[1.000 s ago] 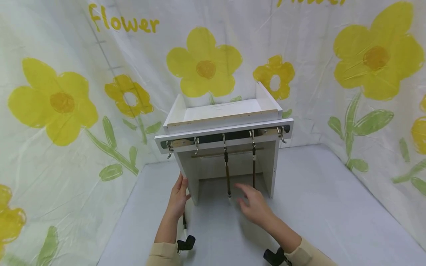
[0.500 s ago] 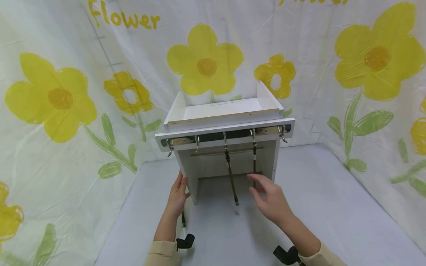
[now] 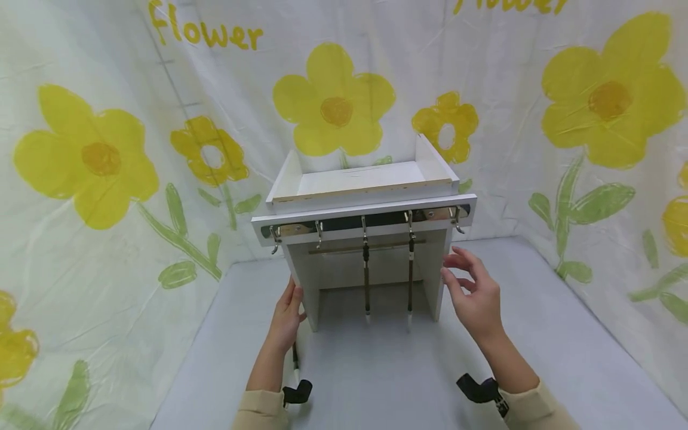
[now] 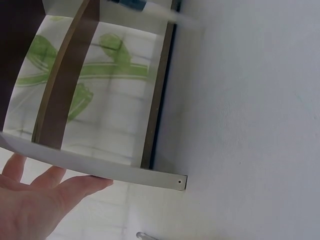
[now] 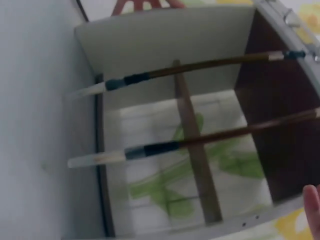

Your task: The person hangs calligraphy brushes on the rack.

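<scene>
A small white shelf [image 3: 365, 206] stands on the table, a hook rail [image 3: 344, 224] across its front. Two calligraphy brushes hang tip down: a middle brush [image 3: 367, 283] and a right brush [image 3: 411, 280]. Both cross the right wrist view, where the lower brush [image 5: 215, 137] has a pale tip. My left hand [image 3: 286, 316] rests against the shelf's left side panel; in the left wrist view its fingertips [image 4: 102, 182] touch the panel's outer face. My right hand [image 3: 478, 298] is beside the right panel, fingers loosely bent, holding nothing. Contact with that panel is unclear.
Part of another brush [image 3: 295, 361] shows beside my left forearm; its upper end is hidden. Black wrist cameras sit on both wrists, the left camera [image 3: 298, 392] and the right camera [image 3: 478, 389]. A flower-printed curtain [image 3: 226, 83] hangs behind the grey-white table [image 3: 537, 310].
My right hand has moved right, away from the hanging brushes to beyond the shelf's right panel. The middle brush swung right and now hangs nearly straight. My left hand has stayed in place.
</scene>
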`<control>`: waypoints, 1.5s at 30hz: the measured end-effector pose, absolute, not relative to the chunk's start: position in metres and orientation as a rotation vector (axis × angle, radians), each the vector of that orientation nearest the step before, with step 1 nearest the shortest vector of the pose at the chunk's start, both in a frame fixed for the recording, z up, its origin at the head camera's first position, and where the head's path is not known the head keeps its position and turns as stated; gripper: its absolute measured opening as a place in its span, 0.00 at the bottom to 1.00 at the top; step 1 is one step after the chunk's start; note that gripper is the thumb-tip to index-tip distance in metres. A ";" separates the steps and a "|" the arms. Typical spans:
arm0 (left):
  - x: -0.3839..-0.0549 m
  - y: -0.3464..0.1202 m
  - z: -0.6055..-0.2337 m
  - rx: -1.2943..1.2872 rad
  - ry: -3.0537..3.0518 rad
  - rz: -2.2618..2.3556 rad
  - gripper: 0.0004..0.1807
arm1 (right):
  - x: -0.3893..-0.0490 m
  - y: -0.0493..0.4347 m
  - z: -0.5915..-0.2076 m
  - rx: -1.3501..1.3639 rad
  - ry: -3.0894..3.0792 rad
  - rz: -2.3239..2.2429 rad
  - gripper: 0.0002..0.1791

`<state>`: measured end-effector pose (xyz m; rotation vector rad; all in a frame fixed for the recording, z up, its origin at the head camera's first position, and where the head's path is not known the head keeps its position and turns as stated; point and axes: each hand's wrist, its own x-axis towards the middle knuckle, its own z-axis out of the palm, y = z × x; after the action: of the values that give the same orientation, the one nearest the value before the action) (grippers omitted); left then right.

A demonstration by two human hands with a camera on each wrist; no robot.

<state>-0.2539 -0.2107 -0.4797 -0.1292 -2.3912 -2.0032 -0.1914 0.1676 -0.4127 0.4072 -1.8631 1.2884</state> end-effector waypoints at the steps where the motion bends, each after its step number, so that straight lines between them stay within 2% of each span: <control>1: -0.254 -0.211 -0.480 -0.130 -2.391 -2.003 0.35 | -0.194 0.170 -0.413 0.376 -1.849 1.310 0.28; 7: -0.254 -0.211 -0.478 -0.176 -2.369 -2.020 0.35 | -0.215 0.185 -0.433 0.228 -1.819 1.454 0.28; 23: -0.255 -0.214 -0.478 -0.179 -2.392 -2.004 0.36 | -0.242 0.194 -0.468 0.235 -2.147 1.835 0.31; 36: -0.250 -0.224 -0.476 -0.165 -2.356 -1.963 0.36 | -0.246 0.194 -0.477 0.176 -2.230 1.790 0.31; 41: -0.243 -0.239 -0.474 -0.089 -2.373 -1.905 0.31 | -0.245 0.191 -0.481 0.163 -2.219 1.772 0.31; 45: -0.240 -0.246 -0.470 0.038 -2.362 -1.910 0.34 | -0.247 0.193 -0.479 0.164 -2.192 1.730 0.31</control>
<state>-0.2396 -0.2457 -0.4705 0.0383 -2.3621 -1.9104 -0.2469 0.1929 -0.4790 0.1639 -2.1920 1.7304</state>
